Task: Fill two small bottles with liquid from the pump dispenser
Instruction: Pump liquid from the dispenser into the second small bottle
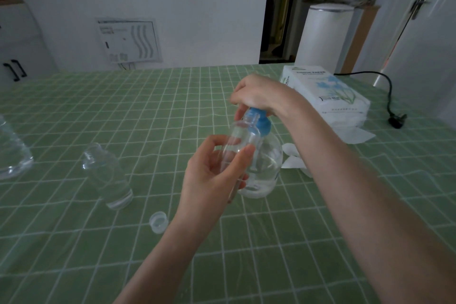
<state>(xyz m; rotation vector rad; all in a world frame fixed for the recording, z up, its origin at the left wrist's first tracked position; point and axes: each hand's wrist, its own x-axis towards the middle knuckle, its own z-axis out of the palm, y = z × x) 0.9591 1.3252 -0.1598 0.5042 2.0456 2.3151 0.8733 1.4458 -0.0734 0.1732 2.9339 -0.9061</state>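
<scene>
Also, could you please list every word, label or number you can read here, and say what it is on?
"TISSUE PAPER": on the white tissue pack.
Smaller print on that pack: too blurred to read.
The wall panel: markings too blurred to read.
The pump dispenser and the held small bottle: no text visible.

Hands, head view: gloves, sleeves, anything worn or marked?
Left hand and right hand are bare: no gloves, rings or watch visible. Forearms are uncovered to the frame edge, with no sleeves in view and no markings.
</scene>
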